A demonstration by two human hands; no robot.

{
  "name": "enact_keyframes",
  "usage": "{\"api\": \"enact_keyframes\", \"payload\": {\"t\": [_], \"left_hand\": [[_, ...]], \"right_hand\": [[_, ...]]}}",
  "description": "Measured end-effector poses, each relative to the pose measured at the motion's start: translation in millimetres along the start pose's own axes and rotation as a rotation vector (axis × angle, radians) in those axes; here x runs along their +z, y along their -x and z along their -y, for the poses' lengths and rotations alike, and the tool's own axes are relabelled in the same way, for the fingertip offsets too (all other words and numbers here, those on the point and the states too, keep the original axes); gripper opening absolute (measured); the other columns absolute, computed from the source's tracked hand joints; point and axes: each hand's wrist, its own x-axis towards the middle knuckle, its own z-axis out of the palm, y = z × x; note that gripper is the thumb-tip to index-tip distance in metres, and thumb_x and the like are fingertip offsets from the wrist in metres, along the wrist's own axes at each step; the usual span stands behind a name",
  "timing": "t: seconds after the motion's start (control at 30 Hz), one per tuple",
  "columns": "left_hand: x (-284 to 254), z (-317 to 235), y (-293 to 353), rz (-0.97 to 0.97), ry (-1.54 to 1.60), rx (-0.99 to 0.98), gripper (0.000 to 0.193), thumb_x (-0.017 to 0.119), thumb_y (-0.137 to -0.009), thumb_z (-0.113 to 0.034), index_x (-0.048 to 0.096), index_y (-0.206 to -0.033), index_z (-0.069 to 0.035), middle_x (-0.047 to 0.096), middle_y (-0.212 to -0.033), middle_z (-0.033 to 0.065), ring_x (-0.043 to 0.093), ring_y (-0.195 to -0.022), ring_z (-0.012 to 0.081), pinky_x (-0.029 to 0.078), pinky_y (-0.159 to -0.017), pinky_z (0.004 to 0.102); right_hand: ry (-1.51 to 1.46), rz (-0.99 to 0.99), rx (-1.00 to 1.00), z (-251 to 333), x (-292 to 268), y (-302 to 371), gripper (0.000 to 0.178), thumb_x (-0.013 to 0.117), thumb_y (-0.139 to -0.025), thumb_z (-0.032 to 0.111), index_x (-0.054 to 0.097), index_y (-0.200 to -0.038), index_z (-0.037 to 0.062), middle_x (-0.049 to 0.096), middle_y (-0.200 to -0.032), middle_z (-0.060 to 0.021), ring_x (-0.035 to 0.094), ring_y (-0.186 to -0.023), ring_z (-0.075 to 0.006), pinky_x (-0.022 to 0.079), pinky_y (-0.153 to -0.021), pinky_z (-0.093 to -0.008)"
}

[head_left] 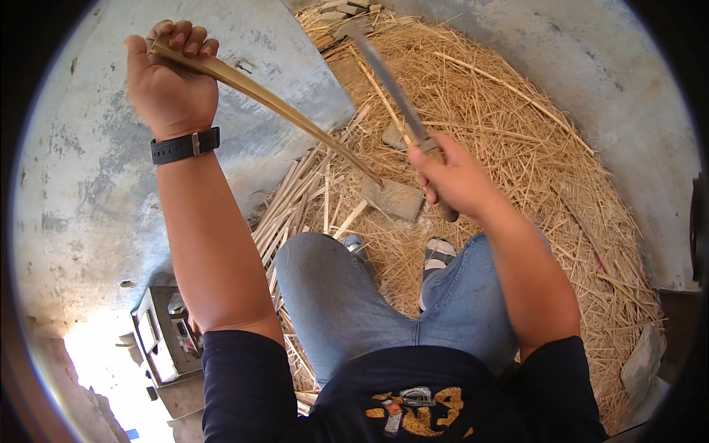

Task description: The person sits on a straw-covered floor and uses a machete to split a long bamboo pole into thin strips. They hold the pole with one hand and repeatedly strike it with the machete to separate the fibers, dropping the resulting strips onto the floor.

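Note:
Raised at the upper left, my left hand (174, 88) has its fingers curled round the upper end of a long split bamboo piece (277, 107). The bamboo slants down to the right, and its lower end meets a flat square block (401, 201) on the floor in front of my feet. My right hand (458, 179) grips the handle of a machete (391, 85), whose long blade points up and away, slightly blurred. The blade is apart from the bamboo in my left hand, off to its right.
Straw-like bamboo shavings (509, 140) cover the floor. Split strips (292, 188) lie in a pile left of the block. A grey-blue wall (96, 184) stands on the left, with a small open box (166, 332) of odds and ends near it. My bent knees (317, 273) flank the work area.

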Motion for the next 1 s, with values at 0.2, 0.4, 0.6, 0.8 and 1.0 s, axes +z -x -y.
{"api": "enact_keyframes", "payload": {"t": [0.2, 0.4, 0.6, 0.8, 1.0], "left_hand": [[38.8, 9.7, 2.2, -0.206, -0.324, 0.12, 0.032, 0.037, -0.101, -0.032, 0.044, -0.083, -0.007, 0.041, -0.074, 0.0043, 0.038, -0.066, 0.0167, 0.035, -0.062, 0.0321], [31.1, 17.4, 1.0, -0.38, -0.459, 0.296, 0.025, 0.037, -0.098, -0.024, 0.044, -0.084, -0.005, 0.039, -0.068, 0.004, 0.034, -0.056, 0.0156, 0.033, -0.055, 0.0313], [43.6, 23.2, 4.5, -0.457, -0.465, 0.32, 0.018, 0.036, -0.095, -0.017, 0.039, -0.08, -0.007, 0.04, -0.067, 0.0053, 0.035, -0.057, 0.0166, 0.031, -0.054, 0.0308], [16.4, 14.4, -4.1, -0.539, -0.469, 0.319, 0.015, 0.036, -0.093, -0.014, 0.039, -0.081, -0.006, 0.04, -0.068, 0.0065, 0.035, -0.057, 0.0173, 0.033, -0.054, 0.0315], [18.9, 15.9, 5.0, -0.523, -0.469, 0.329, 0.012, 0.037, -0.091, -0.013, 0.038, -0.083, -0.005, 0.041, -0.068, 0.0067, 0.036, -0.057, 0.0172, 0.032, -0.054, 0.0321]], "right_hand": [[-0.059, -0.075, -0.134, -20.6, 85.5, 3.2, 0.044, 0.067, -0.089, 0.035, 0.058, -0.111, -0.0025, 0.065, -0.084, -0.0143, 0.065, -0.074, -0.0259, 0.052, -0.069, -0.0379], [0.152, -0.043, -0.031, -64.4, 116.6, -6.2, 0.034, 0.066, -0.088, 0.027, 0.059, -0.104, -0.0022, 0.068, -0.088, -0.0254, 0.068, -0.087, -0.0387, 0.051, -0.077, -0.0431], [0.142, -0.047, -0.187, -79.3, 130.7, -11.1, 0.039, 0.066, -0.09, 0.026, 0.053, -0.109, -0.0067, 0.064, -0.075, -0.0183, 0.065, -0.067, -0.0258, 0.049, -0.062, -0.039], [0.234, 0.027, -0.036, -84.5, 117.0, -31.8, 0.038, 0.064, -0.091, 0.023, 0.052, -0.11, -0.0078, 0.064, -0.073, -0.0178, 0.065, -0.064, -0.0262, 0.05, -0.061, -0.0391], [0.273, 0.025, -0.262, -60.8, 127.7, -13.4, 0.034, 0.063, -0.089, 0.018, 0.051, -0.11, -0.006, 0.066, -0.078, -0.0269, 0.067, -0.076, -0.0428, 0.052, -0.069, -0.0484]]}}
